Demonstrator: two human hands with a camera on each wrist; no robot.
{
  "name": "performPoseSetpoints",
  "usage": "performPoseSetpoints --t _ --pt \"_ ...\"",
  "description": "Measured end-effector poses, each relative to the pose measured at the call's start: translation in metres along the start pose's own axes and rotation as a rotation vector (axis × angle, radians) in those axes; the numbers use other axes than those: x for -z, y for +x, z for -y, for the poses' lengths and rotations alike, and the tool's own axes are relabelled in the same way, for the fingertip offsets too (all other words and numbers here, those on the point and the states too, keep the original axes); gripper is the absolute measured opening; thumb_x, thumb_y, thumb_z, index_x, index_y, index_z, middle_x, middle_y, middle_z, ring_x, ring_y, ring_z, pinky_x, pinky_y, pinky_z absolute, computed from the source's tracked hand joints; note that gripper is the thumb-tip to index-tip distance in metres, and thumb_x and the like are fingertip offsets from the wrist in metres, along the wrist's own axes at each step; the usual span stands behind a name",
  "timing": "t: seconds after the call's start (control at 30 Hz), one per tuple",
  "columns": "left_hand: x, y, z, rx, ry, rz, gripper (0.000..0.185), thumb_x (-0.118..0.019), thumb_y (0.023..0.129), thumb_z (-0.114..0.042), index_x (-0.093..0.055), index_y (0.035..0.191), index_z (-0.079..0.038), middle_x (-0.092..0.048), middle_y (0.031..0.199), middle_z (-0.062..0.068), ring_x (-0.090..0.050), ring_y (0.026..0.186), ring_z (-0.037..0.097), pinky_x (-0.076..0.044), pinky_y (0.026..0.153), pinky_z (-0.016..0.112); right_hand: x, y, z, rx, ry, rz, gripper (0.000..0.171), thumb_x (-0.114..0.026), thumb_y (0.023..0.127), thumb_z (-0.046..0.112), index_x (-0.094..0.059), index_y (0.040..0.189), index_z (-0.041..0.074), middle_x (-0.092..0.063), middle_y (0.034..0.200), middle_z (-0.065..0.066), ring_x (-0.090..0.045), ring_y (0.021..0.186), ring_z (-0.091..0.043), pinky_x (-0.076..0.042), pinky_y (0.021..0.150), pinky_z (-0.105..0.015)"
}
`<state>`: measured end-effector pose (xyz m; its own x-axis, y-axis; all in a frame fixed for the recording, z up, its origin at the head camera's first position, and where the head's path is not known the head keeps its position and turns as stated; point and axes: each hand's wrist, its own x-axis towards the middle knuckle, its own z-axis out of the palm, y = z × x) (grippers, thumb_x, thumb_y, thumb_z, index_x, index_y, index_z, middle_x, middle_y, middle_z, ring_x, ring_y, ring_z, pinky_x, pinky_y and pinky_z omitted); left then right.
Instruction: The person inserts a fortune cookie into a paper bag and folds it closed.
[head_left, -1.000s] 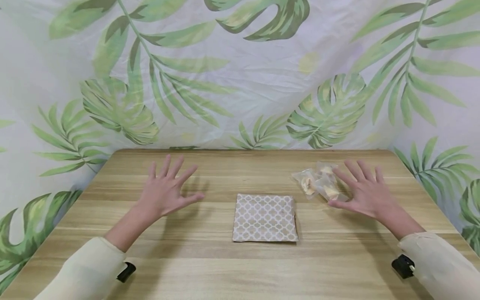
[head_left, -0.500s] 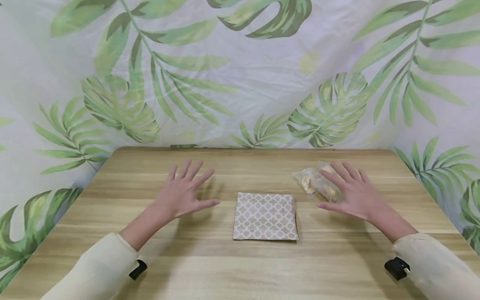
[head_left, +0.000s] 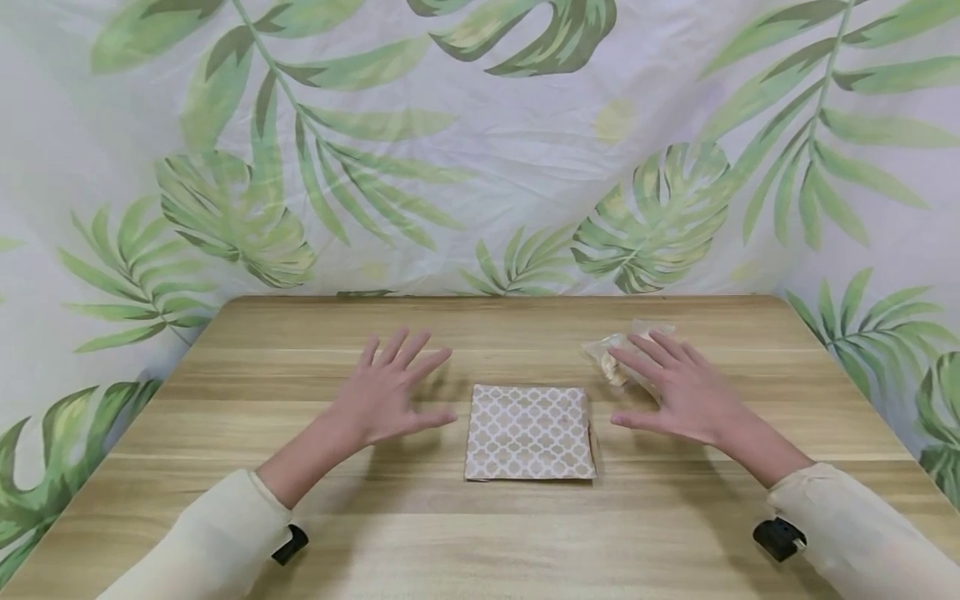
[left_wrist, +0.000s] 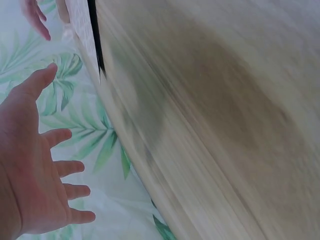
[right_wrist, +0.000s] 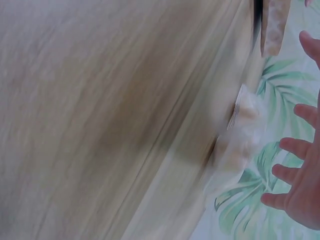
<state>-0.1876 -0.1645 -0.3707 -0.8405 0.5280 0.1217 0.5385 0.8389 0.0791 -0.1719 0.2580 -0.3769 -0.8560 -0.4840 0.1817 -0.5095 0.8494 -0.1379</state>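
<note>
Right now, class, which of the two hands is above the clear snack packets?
The right hand: its spread fingers reach over the clear snack packets. The left hand hovers over bare table, left of the patterned paper bag.

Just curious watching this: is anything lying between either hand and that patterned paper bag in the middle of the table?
Nothing visible. Only bare wooden table separates the left hand and right hand from the patterned paper bag.
</note>
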Motion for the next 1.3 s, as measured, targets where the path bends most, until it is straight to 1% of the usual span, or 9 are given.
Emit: performPoseSetpoints --t 0.2,0.37,0.47,0.6,0.7,0.83,0.97,1.17,1.3 --pt "0.0 0.003 -0.015 -0.049 -0.095 0.042 0.086 -0.065 0.088 -0.069 -0.047 0.157 -0.019 -0.035 0.165 0.019 -0.024 0.154 0.046 -0.018 0.12 0.07 -0.002 0.004 0.01 0.067 0.06 -0.029 0.083 -0.072 0.087 0.062 -0.054 0.152 0.014 -0.055 0.151 -0.018 -0.045 0.14 -0.048 -0.04 0.109 -0.068" --pt "-0.002 0.005 -0.025 -0.091 -0.131 0.082 0.086 -0.065 0.09 -0.067 -0.045 0.158 -0.019 -0.036 0.164 0.019 -0.025 0.153 0.046 -0.022 0.119 0.071 -0.005 0.007 0.019 0.059 0.134 -0.025 0.08 -0.071 0.088 0.062 -0.055 0.151 0.015 -0.059 0.145 -0.019 -0.053 0.134 -0.045 -0.044 0.105 -0.069" --pt "-0.004 0.007 -0.03 -0.12 -0.129 0.099 0.085 -0.065 0.091 -0.065 -0.045 0.158 -0.017 -0.037 0.164 0.019 -0.029 0.151 0.047 -0.025 0.118 0.07 -0.006 0.008 0.024 0.037 0.179 -0.008 0.078 -0.072 0.088 0.059 -0.057 0.149 0.014 -0.062 0.141 -0.019 -0.058 0.129 -0.044 -0.047 0.101 -0.068" --pt "-0.007 0.01 -0.036 -0.166 -0.152 0.113 0.084 -0.069 0.091 -0.06 -0.046 0.156 -0.013 -0.039 0.162 0.019 -0.033 0.149 0.047 -0.029 0.117 0.068 -0.009 0.01 0.029 0.033 0.274 0.016 0.071 -0.077 0.088 0.05 -0.061 0.143 0.008 -0.07 0.128 -0.016 -0.065 0.119 -0.039 -0.052 0.097 -0.064" --pt "-0.009 0.012 -0.041 -0.192 -0.196 0.135 0.081 -0.073 0.092 -0.054 -0.047 0.155 -0.01 -0.039 0.162 0.021 -0.033 0.148 0.048 -0.029 0.117 0.069 -0.012 0.012 0.031 0.062 0.354 0.026 0.065 -0.081 0.087 0.041 -0.065 0.137 0.001 -0.074 0.112 -0.01 -0.069 0.105 -0.03 -0.056 0.092 -0.055" --pt "-0.012 0.015 -0.046 -0.207 -0.228 0.167 0.078 -0.074 0.093 -0.05 -0.049 0.154 -0.009 -0.041 0.161 0.021 -0.034 0.148 0.048 -0.03 0.116 0.07 -0.017 0.015 0.033 0.105 0.433 0.032 0.059 -0.084 0.086 0.034 -0.068 0.128 -0.004 -0.072 0.099 -0.004 -0.067 0.092 -0.022 -0.058 0.084 -0.045" --pt "-0.015 0.018 -0.051 -0.227 -0.235 0.175 0.076 -0.074 0.093 -0.05 -0.051 0.152 -0.009 -0.045 0.159 0.019 -0.038 0.147 0.044 -0.032 0.116 0.066 -0.02 0.017 0.035 0.13 0.474 0.038 0.055 -0.085 0.084 0.032 -0.071 0.122 -0.006 -0.071 0.095 -0.001 -0.065 0.089 -0.019 -0.057 0.081 -0.039" --pt "-0.022 0.019 -0.052 -0.258 -0.194 0.197 0.073 -0.074 0.094 -0.048 -0.054 0.15 -0.006 -0.052 0.152 0.018 -0.043 0.144 0.041 -0.033 0.118 0.061 -0.023 0.016 0.034 0.112 0.463 0.061 0.046 -0.089 0.081 0.029 -0.075 0.114 0.0 -0.069 0.093 0.005 -0.062 0.087 -0.018 -0.055 0.08 -0.037" --pt "-0.024 0.018 -0.05 -0.251 -0.177 0.209 0.073 -0.075 0.093 -0.049 -0.056 0.148 -0.006 -0.055 0.15 0.018 -0.045 0.142 0.04 -0.034 0.117 0.061 -0.023 0.016 0.033 0.091 0.473 0.092 0.047 -0.089 0.081 0.027 -0.074 0.116 -0.001 -0.068 0.094 0.006 -0.061 0.089 -0.017 -0.055 0.081 -0.037"
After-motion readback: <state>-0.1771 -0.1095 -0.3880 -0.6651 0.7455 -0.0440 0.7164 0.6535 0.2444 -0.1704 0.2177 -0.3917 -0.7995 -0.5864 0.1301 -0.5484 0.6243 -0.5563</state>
